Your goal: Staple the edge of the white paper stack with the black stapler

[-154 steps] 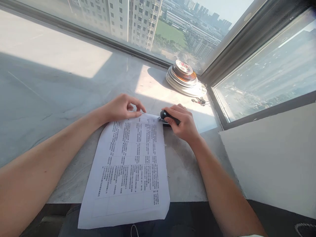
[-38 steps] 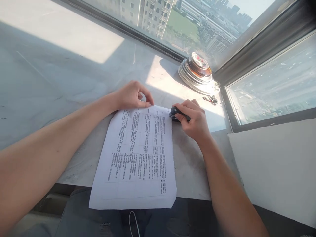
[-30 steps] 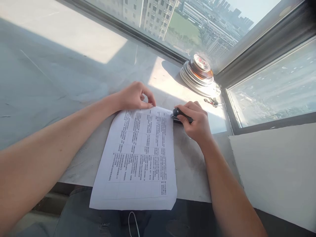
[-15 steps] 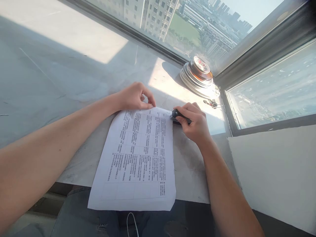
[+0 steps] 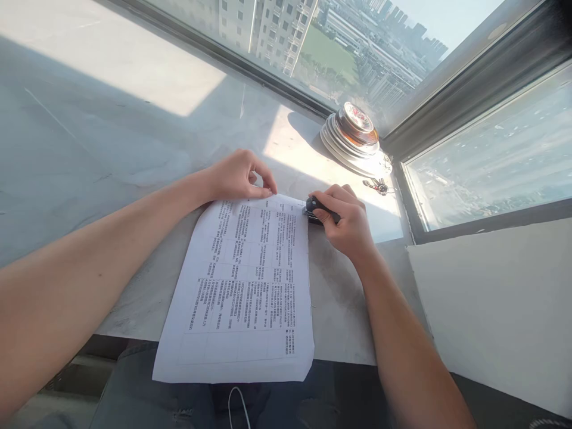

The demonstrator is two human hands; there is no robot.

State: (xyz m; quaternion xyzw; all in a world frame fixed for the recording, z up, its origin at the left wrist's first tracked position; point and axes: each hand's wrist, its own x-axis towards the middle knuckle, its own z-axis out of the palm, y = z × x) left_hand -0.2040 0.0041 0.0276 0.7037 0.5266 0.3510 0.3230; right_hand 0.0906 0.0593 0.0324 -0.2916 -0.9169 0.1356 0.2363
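Printed paper sheets [image 5: 241, 286] lie on the marble-look sill, their near edge hanging over its front above my lap. My left hand [image 5: 243, 174] pinches the far edge of the paper between thumb and fingertips. In my right hand [image 5: 346, 217] is a black stapler [image 5: 319, 210], fingers wrapped round its body. The stapler's front end sits over the right edge of the paper near the far right corner. Whether its jaws are pressed together cannot be made out.
Beyond my right hand stands a stack of plates [image 5: 344, 146] topped by a round patterned lid or dish [image 5: 357, 117]. Small keys or trinkets [image 5: 378, 186] lie beside it. Window frames [image 5: 473, 107] bound the sill [image 5: 116, 137] behind and right. A white cable [image 5: 239, 405] hangs over my lap.
The whole view has shifted slightly, so everything appears a little further left. Both hands keep their hold on the paper and the stapler, with no clear movement relative to them.
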